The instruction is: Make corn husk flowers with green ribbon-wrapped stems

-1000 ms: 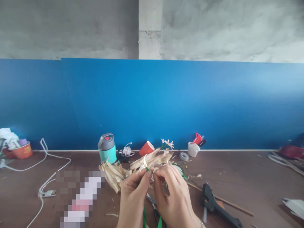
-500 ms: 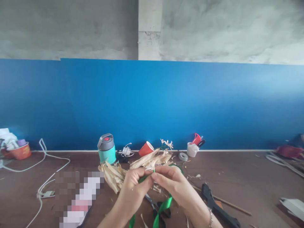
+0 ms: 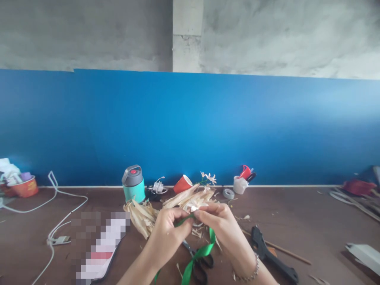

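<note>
Close together at the middle of the table, my two hands work on a pale flower [image 3: 193,206] that looks made of dried husk. My left hand [image 3: 168,231] is closed, pinching a green ribbon [image 3: 204,251] near the flower's base. My right hand [image 3: 221,225] pinches the flower at its base with thumb and fingers. The ribbon hangs in a loop below my hands and passes over black-handled scissors [image 3: 200,275]. The flower's stem is hidden by my fingers. Dried husks [image 3: 141,217] lie just beyond and to the left.
Behind the husks are a teal flask [image 3: 133,190], a tipped orange cup [image 3: 183,184], finished-looking flowers [image 3: 210,179], a tape roll [image 3: 228,193] and a white cup of pens [image 3: 240,185]. A black glue gun [image 3: 271,255] and thin stick [image 3: 291,253] lie right; a white cable [image 3: 53,233] lies left.
The flower has turned, so its petals now spread toward the right fingers. More of the green ribbon loop shows beside my right hand. My hands stay close together.
</note>
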`<control>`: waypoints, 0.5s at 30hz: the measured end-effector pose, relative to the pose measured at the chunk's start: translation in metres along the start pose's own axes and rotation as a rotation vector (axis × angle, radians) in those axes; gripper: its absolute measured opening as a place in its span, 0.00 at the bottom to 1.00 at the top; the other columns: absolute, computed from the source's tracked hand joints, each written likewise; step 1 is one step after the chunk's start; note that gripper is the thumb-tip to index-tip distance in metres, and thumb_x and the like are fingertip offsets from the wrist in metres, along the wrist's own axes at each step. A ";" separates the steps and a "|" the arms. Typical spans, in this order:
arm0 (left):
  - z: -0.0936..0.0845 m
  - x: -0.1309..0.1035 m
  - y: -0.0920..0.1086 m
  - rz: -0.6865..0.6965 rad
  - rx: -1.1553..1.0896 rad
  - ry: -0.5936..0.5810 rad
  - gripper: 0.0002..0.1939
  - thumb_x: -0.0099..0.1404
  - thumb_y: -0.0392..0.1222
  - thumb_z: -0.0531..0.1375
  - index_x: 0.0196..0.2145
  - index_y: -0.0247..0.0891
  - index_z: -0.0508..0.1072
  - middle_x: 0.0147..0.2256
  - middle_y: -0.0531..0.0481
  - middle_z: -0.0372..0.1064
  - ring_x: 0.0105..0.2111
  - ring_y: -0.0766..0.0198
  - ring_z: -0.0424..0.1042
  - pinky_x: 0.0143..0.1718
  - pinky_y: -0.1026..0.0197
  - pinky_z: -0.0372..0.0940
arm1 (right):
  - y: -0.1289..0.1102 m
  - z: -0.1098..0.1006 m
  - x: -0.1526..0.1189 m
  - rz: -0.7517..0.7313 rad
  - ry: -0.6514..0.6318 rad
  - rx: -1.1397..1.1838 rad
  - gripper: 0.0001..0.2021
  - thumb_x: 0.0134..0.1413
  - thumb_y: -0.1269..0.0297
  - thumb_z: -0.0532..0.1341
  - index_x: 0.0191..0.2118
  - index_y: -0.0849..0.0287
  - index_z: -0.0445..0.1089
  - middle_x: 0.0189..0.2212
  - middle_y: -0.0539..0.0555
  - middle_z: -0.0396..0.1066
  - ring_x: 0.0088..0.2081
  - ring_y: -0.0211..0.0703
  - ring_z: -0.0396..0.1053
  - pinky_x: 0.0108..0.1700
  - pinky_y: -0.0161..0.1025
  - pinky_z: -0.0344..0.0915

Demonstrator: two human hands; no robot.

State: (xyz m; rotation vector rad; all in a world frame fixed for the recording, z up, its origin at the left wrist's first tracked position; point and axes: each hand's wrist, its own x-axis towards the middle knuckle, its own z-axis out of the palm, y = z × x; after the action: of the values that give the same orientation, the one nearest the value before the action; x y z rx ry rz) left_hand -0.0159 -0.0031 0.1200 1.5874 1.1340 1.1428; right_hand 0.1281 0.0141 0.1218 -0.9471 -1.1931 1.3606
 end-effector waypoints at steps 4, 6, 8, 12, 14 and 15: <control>0.004 0.000 -0.001 -0.002 0.029 0.055 0.11 0.58 0.40 0.57 0.21 0.35 0.71 0.17 0.56 0.57 0.19 0.69 0.55 0.21 0.66 0.52 | 0.002 -0.003 0.001 -0.044 -0.059 -0.055 0.11 0.39 0.59 0.67 0.21 0.63 0.71 0.18 0.50 0.64 0.24 0.37 0.60 0.27 0.34 0.57; 0.005 0.000 -0.001 -0.014 0.065 0.078 0.11 0.58 0.40 0.56 0.20 0.36 0.69 0.16 0.58 0.55 0.18 0.69 0.54 0.20 0.66 0.52 | 0.001 -0.002 0.001 -0.070 -0.064 -0.129 0.11 0.41 0.59 0.65 0.21 0.63 0.70 0.18 0.50 0.64 0.24 0.38 0.60 0.26 0.33 0.56; 0.005 -0.001 0.000 -0.027 0.116 0.093 0.10 0.58 0.39 0.55 0.20 0.37 0.65 0.16 0.58 0.53 0.18 0.69 0.54 0.20 0.66 0.52 | 0.000 -0.001 0.000 -0.102 -0.062 -0.229 0.11 0.44 0.61 0.63 0.20 0.62 0.68 0.18 0.49 0.62 0.24 0.37 0.59 0.25 0.33 0.54; 0.002 -0.003 0.000 -0.016 0.261 0.108 0.11 0.58 0.40 0.54 0.20 0.39 0.61 0.17 0.58 0.54 0.18 0.69 0.54 0.18 0.67 0.50 | -0.001 0.001 -0.002 -0.182 -0.043 -0.467 0.13 0.48 0.62 0.58 0.17 0.61 0.61 0.16 0.46 0.55 0.21 0.34 0.52 0.23 0.33 0.48; 0.001 -0.004 0.000 0.004 0.344 0.121 0.11 0.58 0.41 0.54 0.19 0.39 0.61 0.17 0.58 0.53 0.19 0.69 0.54 0.18 0.67 0.50 | -0.001 0.002 -0.001 -0.217 -0.024 -0.564 0.16 0.49 0.61 0.56 0.16 0.59 0.56 0.15 0.45 0.50 0.20 0.33 0.47 0.22 0.33 0.44; 0.001 -0.004 -0.001 0.012 0.376 0.129 0.11 0.58 0.41 0.53 0.20 0.39 0.62 0.17 0.58 0.53 0.19 0.69 0.54 0.18 0.68 0.50 | -0.001 0.002 -0.001 -0.228 -0.014 -0.594 0.17 0.49 0.60 0.56 0.15 0.59 0.54 0.15 0.44 0.48 0.20 0.32 0.46 0.21 0.33 0.43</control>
State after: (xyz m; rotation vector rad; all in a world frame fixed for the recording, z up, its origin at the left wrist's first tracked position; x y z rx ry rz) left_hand -0.0157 -0.0069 0.1184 1.8231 1.4940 1.0972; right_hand 0.1262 0.0128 0.1229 -1.1623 -1.7056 0.8400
